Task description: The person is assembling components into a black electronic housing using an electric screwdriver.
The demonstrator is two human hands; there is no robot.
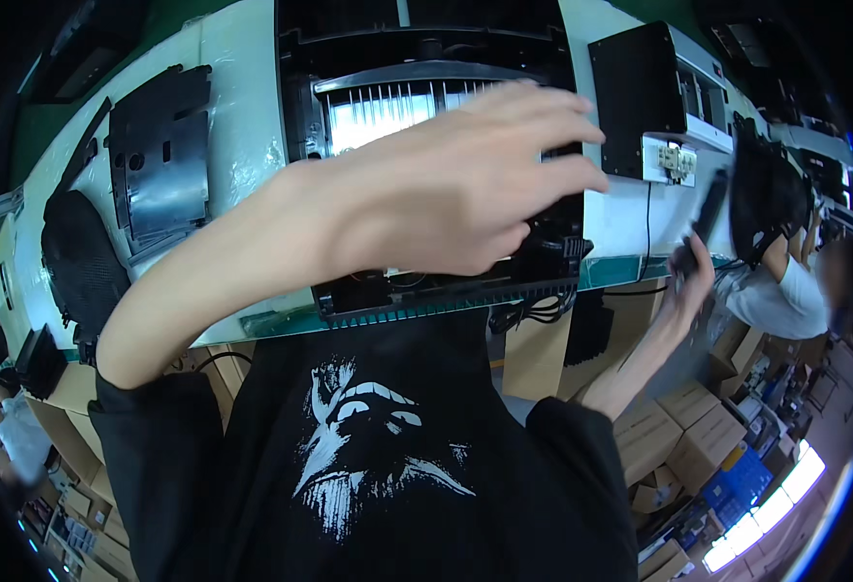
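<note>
Black housing with finned heater core is lying on the white bench, close to the person. Left hand is hovering flat above it, fingers loose, gripping nothing; right hand is clutching a dark tool off the bench edge. Fastening looks underway; next the tool must come over the housing.

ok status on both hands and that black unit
Left hand open, flat over black unit, contact unclear. Right hand off to the side, gripping a dark tool. Left hand hides much of the unit.
</note>
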